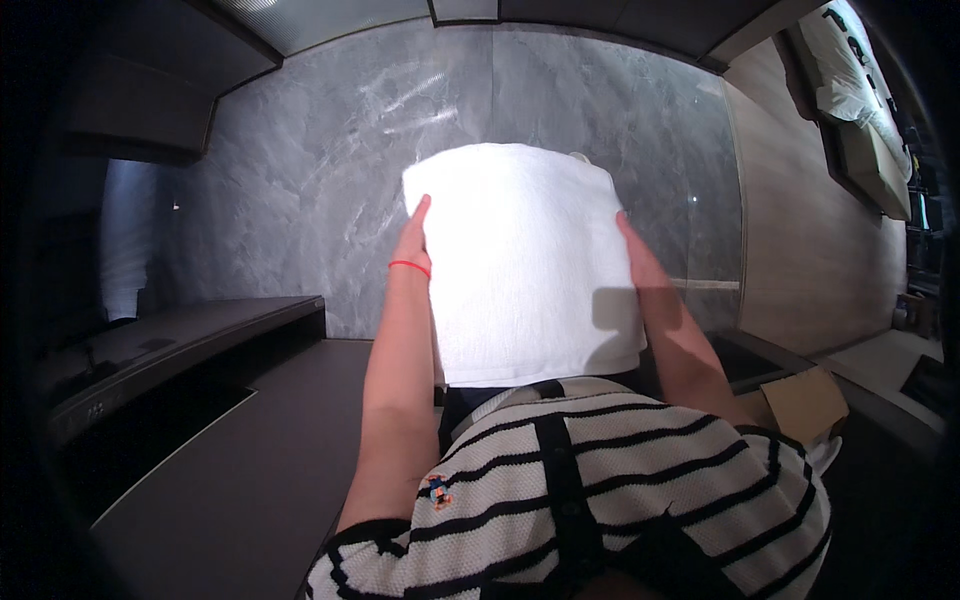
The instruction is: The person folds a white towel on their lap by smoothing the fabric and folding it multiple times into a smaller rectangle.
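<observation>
A folded white towel (525, 262) is held flat in front of my waist, above the floor. My left hand (416, 234) grips its left side, with the thumb along the edge and a red cord bracelet on the wrist. On the opposite side my right hand (634, 247) grips the towel's right edge, thumb up. The fingers of both hands are hidden beneath the cloth. A shadow falls on the towel's lower right part.
Grey marble-look floor (315, 187) lies around and beyond the towel. A dark cabinet (247, 420) with an open recess stands at left. A cardboard box (806, 405) sits by my right elbow. Wooden flooring (795, 247) and a bed (862, 97) with white bedding show at right.
</observation>
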{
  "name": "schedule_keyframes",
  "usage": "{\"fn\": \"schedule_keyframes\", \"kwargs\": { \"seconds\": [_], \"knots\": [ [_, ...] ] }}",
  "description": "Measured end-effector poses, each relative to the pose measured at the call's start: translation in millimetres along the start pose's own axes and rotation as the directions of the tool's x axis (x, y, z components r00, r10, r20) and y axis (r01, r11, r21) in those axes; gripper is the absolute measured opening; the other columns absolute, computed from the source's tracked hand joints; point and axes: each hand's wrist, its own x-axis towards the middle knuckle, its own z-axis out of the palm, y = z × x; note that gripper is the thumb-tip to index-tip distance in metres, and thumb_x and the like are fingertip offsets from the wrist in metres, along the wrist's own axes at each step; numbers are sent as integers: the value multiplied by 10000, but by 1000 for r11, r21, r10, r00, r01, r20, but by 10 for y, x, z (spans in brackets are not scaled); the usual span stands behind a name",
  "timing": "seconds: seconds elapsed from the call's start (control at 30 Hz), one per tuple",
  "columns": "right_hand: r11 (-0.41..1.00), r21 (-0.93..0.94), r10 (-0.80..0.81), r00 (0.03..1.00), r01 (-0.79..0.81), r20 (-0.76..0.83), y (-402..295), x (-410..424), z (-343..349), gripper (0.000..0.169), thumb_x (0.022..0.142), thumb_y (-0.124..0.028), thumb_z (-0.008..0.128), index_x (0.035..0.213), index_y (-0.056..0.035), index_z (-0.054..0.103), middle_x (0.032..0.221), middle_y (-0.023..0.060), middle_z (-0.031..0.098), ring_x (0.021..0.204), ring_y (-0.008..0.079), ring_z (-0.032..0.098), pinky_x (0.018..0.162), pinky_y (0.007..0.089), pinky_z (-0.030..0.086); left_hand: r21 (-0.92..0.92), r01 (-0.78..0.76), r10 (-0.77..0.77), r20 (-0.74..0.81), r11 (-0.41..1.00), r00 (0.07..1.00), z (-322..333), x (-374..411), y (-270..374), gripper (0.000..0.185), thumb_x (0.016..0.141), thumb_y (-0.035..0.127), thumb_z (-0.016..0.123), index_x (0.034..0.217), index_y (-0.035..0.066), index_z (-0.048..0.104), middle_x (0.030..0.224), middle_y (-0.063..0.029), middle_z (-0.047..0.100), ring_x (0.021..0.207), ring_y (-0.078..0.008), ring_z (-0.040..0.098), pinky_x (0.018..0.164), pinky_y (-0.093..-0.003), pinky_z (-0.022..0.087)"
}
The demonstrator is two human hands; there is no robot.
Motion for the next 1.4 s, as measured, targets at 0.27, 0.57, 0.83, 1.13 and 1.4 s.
{"fn": "schedule_keyframes", "kwargs": {
  "seconds": [0.27,0.57,0.83,1.13,1.4],
  "knots": [
    [779,-104,-608,786,618,113,-1368,-655,625,559,796,-256,712,1235,-2,477,1169,136,566,1072,257,553,926,390,452,199,-798,713,365,569,599,904,-1381,1187,405,784,136,702,1139,33,535,1019,-54,615,944,-142,572,847,-284,437],
    [626,-626,-372,884,464,283,-866,-1462,192,387,827,-149,639,1200,-78,562,1246,63,540,1101,194,530,957,329,420,288,-913,678,613,288,407,-8,-1966,476,169,844,100,581,1011,87,553,1155,-102,591,1198,-257,480,1038,-408,344],
    [292,-947,50,986,135,156,-206,-1733,-563,367,825,-66,545,1180,-142,599,1314,74,522,1233,224,468,1034,342,341,814,-456,272,376,358,886,-530,-2363,-287,221,757,-72,505,876,58,639,1145,-112,628,1221,-271,479,1070,-463,268],
    [-139,-716,-468,592,684,656,49,-1451,1315,473,865,-164,569,1325,-126,469,1427,83,377,1296,267,366,1072,406,278,710,-494,408,698,-502,588,596,-2010,-670,433,852,166,564,1280,141,503,1449,-119,331,1353,-327,271,1084,-536,185],
    [111,-991,-156,986,72,54,396,-992,-22,755,874,-502,515,1452,-119,217,1508,136,175,1380,273,207,1089,422,225,878,-205,273,89,432,958,-800,-1521,-763,648,936,365,489,1415,4,245,1391,-179,369,1263,-258,375,1029,-335,310]
  ]
}}
